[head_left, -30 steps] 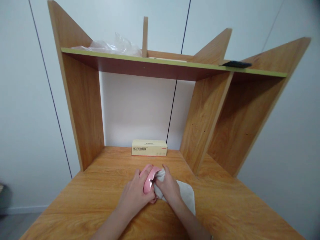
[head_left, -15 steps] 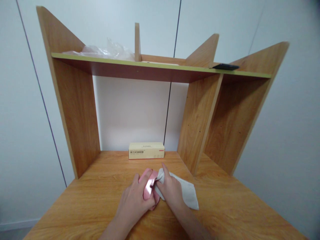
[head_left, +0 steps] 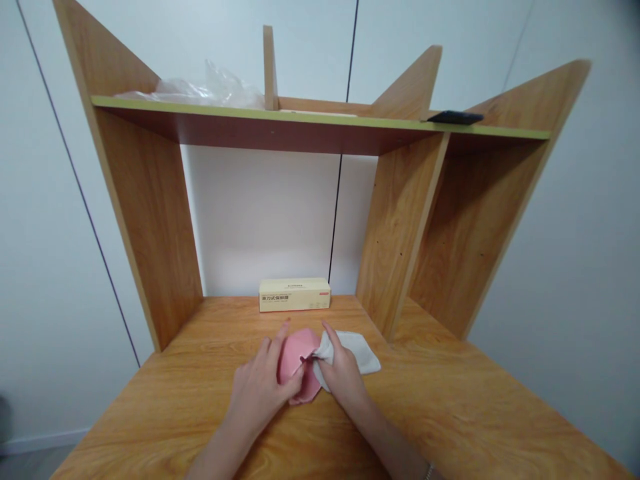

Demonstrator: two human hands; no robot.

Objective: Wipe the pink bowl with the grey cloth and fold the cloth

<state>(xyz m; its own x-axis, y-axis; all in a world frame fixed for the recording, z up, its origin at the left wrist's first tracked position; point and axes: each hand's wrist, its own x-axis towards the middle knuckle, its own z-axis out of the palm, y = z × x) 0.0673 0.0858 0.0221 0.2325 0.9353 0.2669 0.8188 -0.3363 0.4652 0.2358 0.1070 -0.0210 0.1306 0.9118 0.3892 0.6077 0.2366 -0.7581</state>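
Note:
My left hand (head_left: 261,385) grips a pink, smooth-looking object (head_left: 299,347) from its left side, thumb across the front and fingers along the far edge. The object has a wavy edge and a dark notch near its middle; its exact kind does not show. In my right hand (head_left: 344,375) a pale grey-white cloth (head_left: 361,348) is pinched, its bunched part pressed against the right side of the pink object. The cloth's loose end spreads out to the right, over the desk. My right index finger points up and away from the cloth.
Behind my hands a cream box (head_left: 295,295) with printed lettering stands on the wooden desk (head_left: 450,407). A wooden shelf unit (head_left: 400,253) rises around it. On its upper board lie clear plastic wrapping (head_left: 200,90) and a flat black object (head_left: 455,118).
The pink object has turned in my left hand, and its bright reflection is gone. My left fingers have straightened somewhat. The cloth's loose end has shifted up and left.

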